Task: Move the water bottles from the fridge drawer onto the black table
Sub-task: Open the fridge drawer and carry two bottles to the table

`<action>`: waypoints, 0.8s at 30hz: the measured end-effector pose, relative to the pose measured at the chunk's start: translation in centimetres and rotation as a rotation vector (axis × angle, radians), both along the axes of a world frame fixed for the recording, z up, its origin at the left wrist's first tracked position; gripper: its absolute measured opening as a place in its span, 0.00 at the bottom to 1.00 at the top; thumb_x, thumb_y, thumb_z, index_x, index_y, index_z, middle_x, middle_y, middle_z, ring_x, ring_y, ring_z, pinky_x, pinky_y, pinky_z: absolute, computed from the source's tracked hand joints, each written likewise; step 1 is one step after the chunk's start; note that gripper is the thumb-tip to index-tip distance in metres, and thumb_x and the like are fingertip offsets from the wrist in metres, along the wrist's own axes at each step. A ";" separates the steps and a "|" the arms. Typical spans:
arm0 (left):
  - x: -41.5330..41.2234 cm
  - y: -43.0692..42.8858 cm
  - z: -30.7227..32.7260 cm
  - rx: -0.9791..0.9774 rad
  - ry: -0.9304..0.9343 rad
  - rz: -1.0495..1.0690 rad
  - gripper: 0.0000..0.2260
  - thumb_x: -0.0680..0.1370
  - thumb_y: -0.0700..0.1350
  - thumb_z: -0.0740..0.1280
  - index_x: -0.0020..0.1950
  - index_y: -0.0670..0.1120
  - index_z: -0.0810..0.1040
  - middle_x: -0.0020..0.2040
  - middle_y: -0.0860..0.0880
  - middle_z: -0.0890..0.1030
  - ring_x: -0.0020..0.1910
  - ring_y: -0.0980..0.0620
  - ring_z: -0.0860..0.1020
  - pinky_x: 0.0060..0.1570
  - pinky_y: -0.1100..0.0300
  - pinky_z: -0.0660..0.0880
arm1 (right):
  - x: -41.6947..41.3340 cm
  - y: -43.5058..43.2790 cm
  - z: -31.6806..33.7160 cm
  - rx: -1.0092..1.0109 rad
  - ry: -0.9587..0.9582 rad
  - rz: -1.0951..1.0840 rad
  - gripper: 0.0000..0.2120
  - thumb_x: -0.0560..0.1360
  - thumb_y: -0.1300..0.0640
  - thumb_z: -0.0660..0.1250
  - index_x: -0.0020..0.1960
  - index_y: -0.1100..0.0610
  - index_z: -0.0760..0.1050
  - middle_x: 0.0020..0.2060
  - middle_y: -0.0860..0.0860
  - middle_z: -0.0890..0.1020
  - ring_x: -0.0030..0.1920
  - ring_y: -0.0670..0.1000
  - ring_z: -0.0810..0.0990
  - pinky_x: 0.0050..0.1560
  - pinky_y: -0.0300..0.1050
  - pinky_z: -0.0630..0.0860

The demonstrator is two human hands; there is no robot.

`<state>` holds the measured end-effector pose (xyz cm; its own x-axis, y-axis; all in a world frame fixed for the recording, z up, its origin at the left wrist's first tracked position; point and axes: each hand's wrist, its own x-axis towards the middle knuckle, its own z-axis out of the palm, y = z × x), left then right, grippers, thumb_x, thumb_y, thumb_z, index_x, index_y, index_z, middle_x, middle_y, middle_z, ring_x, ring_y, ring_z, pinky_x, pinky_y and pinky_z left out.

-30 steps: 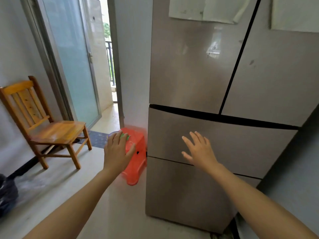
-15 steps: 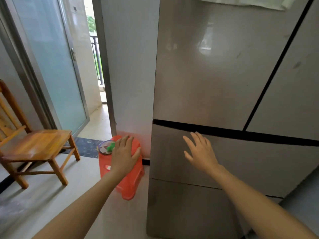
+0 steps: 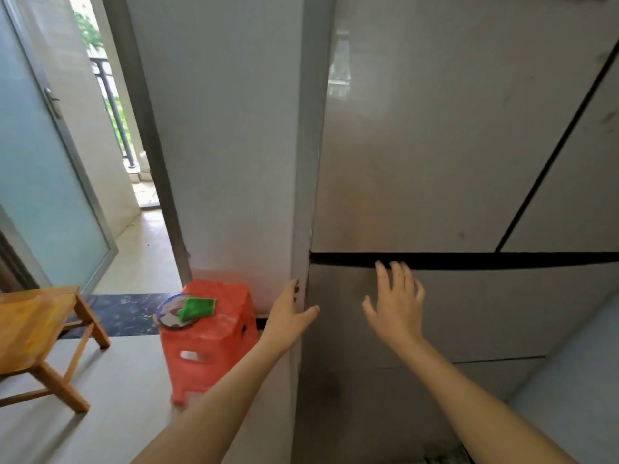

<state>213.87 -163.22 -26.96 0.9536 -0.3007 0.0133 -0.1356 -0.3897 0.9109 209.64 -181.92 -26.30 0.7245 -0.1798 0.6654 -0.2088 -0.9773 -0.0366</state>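
Observation:
A tall beige fridge [image 3: 435, 145] fills the right of the view. Its upper drawer [image 3: 502, 306] sits closed below a black gap. My left hand [image 3: 289, 318] reaches the drawer's left edge, fingers along the fridge's side and thumb on the front. My right hand [image 3: 397, 301] hovers open in front of the drawer, fingertips at the black gap. No water bottles and no black table are in view.
A red plastic stool [image 3: 207, 343] with a green cloth [image 3: 196, 308] and a round lid stands left of the fridge. A wooden chair [image 3: 37, 333] is at far left. A glass door [image 3: 43, 169] stands open to a balcony.
I have stepped closer to the fridge. My left hand moved right from over the stool to the drawer's left edge. My right hand rose towards the black gap.

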 end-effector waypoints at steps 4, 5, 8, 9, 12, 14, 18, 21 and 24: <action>0.3 -1.6 0.0 -0.119 0.042 -0.024 0.23 0.73 0.38 0.69 0.66 0.47 0.67 0.60 0.51 0.75 0.59 0.51 0.74 0.60 0.59 0.70 | -0.3 0.3 0.2 -0.001 0.058 -0.009 0.39 0.55 0.54 0.78 0.62 0.60 0.65 0.55 0.64 0.78 0.58 0.63 0.76 0.53 0.62 0.74; 0.3 -1.7 -0.3 -0.136 0.080 -0.008 0.24 0.72 0.40 0.69 0.67 0.45 0.67 0.61 0.49 0.76 0.60 0.50 0.75 0.62 0.54 0.71 | -0.3 0.3 0.3 -0.001 0.068 -0.015 0.40 0.54 0.54 0.79 0.62 0.60 0.65 0.55 0.64 0.78 0.58 0.63 0.76 0.53 0.62 0.74; 0.7 -1.8 -2.0 -0.185 0.134 0.036 0.30 0.70 0.46 0.71 0.69 0.44 0.65 0.64 0.46 0.74 0.63 0.48 0.73 0.63 0.46 0.70 | -0.4 0.6 0.4 0.016 0.093 -0.041 0.40 0.53 0.55 0.79 0.61 0.61 0.67 0.55 0.65 0.78 0.57 0.65 0.77 0.51 0.63 0.74; 0.4 -1.9 -2.2 -0.199 0.148 0.046 0.29 0.71 0.45 0.70 0.69 0.43 0.66 0.64 0.46 0.74 0.63 0.48 0.73 0.64 0.46 0.70 | -0.5 0.8 0.4 0.030 0.094 -0.048 0.39 0.53 0.56 0.79 0.60 0.62 0.68 0.55 0.65 0.78 0.57 0.66 0.77 0.51 0.63 0.74; -1.1 -2.0 -2.6 -0.245 0.160 0.078 0.22 0.74 0.40 0.68 0.66 0.43 0.68 0.62 0.47 0.75 0.62 0.49 0.73 0.63 0.49 0.70 | -1.5 1.1 0.3 0.058 0.078 -0.047 0.38 0.54 0.57 0.79 0.60 0.63 0.69 0.56 0.65 0.77 0.59 0.66 0.76 0.51 0.62 0.74; -2.6 -2.3 -3.4 -0.251 0.130 0.101 0.23 0.73 0.42 0.69 0.67 0.44 0.68 0.63 0.47 0.74 0.62 0.50 0.72 0.64 0.50 0.70 | -2.8 1.2 0.1 0.052 0.083 -0.037 0.38 0.55 0.56 0.78 0.62 0.62 0.66 0.57 0.65 0.76 0.61 0.66 0.74 0.52 0.62 0.74; -6.0 -2.0 -4.0 -0.345 0.104 0.120 0.17 0.74 0.35 0.65 0.61 0.44 0.72 0.58 0.47 0.77 0.56 0.52 0.75 0.58 0.56 0.73 | -5.6 1.0 -0.1 0.081 0.068 0.013 0.39 0.58 0.58 0.77 0.63 0.61 0.64 0.60 0.65 0.74 0.66 0.61 0.62 0.54 0.62 0.73; -8.4 -0.9 -3.6 -0.389 0.071 0.113 0.17 0.73 0.27 0.59 0.53 0.45 0.77 0.52 0.43 0.80 0.53 0.46 0.78 0.50 0.64 0.75 | -8.8 0.8 -0.2 0.149 0.056 0.068 0.39 0.59 0.59 0.77 0.64 0.61 0.63 0.62 0.64 0.71 0.67 0.60 0.59 0.54 0.62 0.73; -10.4 -0.4 -1.7 -0.403 -0.015 0.164 0.17 0.73 0.26 0.56 0.50 0.44 0.77 0.52 0.40 0.79 0.52 0.47 0.76 0.52 0.66 0.74 | -12.4 0.2 -0.2 0.179 0.058 0.131 0.37 0.61 0.60 0.75 0.65 0.61 0.62 0.65 0.60 0.66 0.68 0.59 0.58 0.54 0.61 0.73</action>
<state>203.48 -163.65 -28.70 0.9872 -0.1132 0.1126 -0.1156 -0.0203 0.9931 197.23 -181.72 -26.52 0.7853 -0.1931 0.5882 -0.0875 -0.9752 -0.2032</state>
